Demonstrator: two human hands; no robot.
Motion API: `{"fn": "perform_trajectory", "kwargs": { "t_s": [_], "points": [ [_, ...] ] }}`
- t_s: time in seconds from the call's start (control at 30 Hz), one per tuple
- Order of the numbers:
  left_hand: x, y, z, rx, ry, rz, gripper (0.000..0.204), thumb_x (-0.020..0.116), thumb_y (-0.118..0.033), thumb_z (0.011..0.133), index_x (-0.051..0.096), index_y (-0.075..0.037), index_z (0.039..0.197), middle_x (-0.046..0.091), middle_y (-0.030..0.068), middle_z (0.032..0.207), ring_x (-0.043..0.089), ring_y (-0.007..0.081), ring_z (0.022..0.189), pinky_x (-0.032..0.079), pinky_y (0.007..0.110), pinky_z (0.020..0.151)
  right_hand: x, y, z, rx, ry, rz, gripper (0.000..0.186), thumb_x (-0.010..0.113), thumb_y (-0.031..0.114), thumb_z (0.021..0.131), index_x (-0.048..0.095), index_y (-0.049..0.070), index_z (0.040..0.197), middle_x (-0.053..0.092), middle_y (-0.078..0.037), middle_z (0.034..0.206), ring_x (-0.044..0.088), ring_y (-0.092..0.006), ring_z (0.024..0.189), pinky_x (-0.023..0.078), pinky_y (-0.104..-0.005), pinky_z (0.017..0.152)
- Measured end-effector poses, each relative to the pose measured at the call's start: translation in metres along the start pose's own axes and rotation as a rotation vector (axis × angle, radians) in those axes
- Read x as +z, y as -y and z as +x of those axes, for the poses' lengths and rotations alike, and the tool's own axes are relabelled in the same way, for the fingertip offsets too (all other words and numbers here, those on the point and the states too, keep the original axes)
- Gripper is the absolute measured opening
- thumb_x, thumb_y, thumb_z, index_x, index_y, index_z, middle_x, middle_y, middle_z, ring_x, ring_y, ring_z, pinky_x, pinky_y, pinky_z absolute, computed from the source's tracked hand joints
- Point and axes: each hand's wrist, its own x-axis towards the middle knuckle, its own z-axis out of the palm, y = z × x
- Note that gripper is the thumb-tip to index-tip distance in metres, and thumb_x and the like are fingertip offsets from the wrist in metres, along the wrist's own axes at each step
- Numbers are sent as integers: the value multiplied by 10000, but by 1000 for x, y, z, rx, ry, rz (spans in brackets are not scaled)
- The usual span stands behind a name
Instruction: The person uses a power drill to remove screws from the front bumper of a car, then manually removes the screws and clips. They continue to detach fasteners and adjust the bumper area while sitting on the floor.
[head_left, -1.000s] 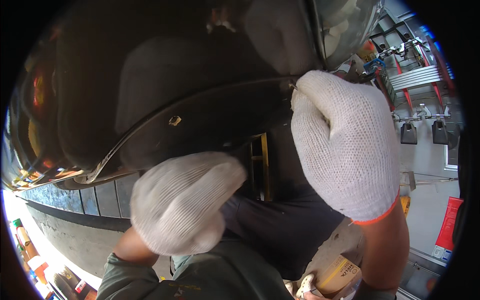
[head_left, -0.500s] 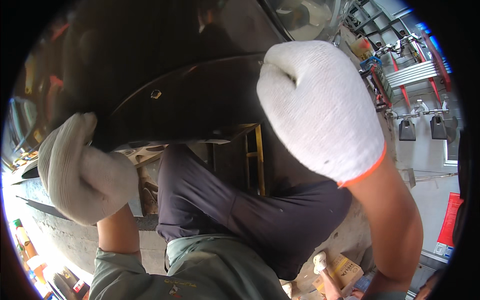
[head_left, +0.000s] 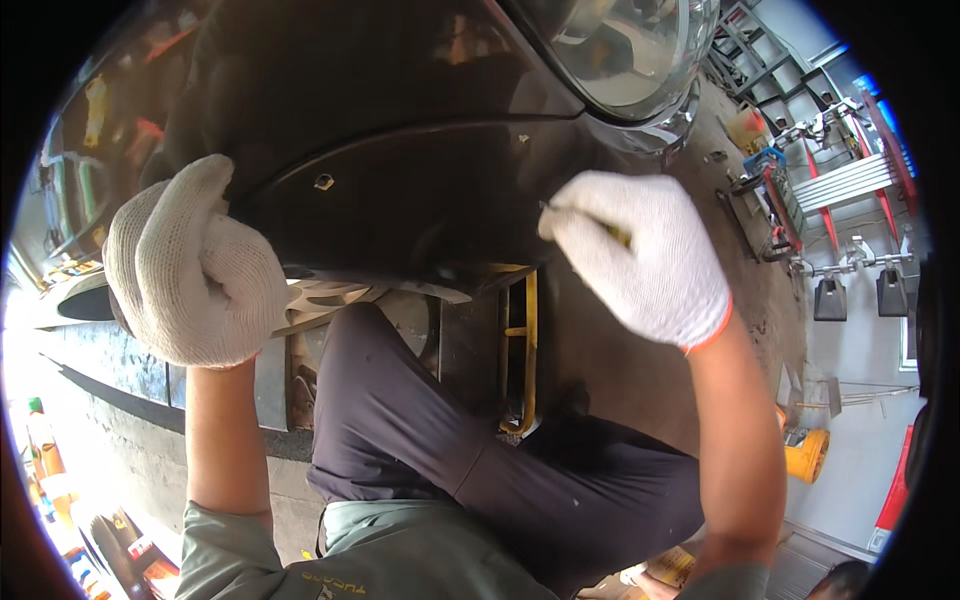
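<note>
Both my hands wear white knitted gloves. My right hand [head_left: 645, 260] is closed in a pinch in front of the lower part of a dark, glossy car body panel [head_left: 430, 190]. A small dark tip pokes out at its fingertips, and a bit of yellow shows between the fingers; I cannot make out what it is. At the panel's left side my left hand [head_left: 195, 270] is curled closed, its index finger pointing up. Whatever it holds, if anything, is hidden. Between the hands, a small pale-edged hole or clip [head_left: 323, 182] sits in the panel.
A clear headlight [head_left: 630, 55] is above my right hand. Below the panel stands a yellow metal frame [head_left: 530, 350], close to my bent knee [head_left: 365, 345]. A yellow container [head_left: 806, 455] and metal stands with red bars [head_left: 825, 190] are at the right.
My right hand has dropped lower and away from the view, uncovering more headlight and a small pale spot on the panel. My left hand has risen slightly.
</note>
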Motion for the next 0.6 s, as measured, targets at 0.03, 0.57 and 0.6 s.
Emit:
{"fn": "perform_trajectory", "kwargs": {
  "t_s": [0.03, 0.57, 0.6],
  "points": [
    [0, 1, 1, 22, 10, 22, 256, 565, 80, 974, 778, 86, 1116, 765, 177, 929, 692, 247, 785, 585, 342, 766, 3, 1, -8, 18, 13, 2, 153, 706, 135, 991, 729, 13, 902, 676, -197, 733, 696, -376, 644, 526, -424, 598],
    [77, -110, 6, 135, 371, 21, 652, 800, -255, 638, 799, -118, 1276, 657, 84, 1481, 633, 350, 1305, 479, 517, 1093, 44, -36, -91, 92, 179, 255, 169, 807, 194, 947, 703, 78, 881, 686, -136, 683, 714, -362, 632, 551, -430, 570],
    [83, -125, -6, 161, 404, -26, 632, 775, -227, 697, 792, -124, 1320, 650, 53, 1511, 620, 315, 1344, 474, 496, 1132, 48, -36, -93, 87, 246, 286, 177, 808, 203, 950, 699, 81, 883, 693, -134, 696, 715, -363, 641, 552, -440, 570]
  ]
}}
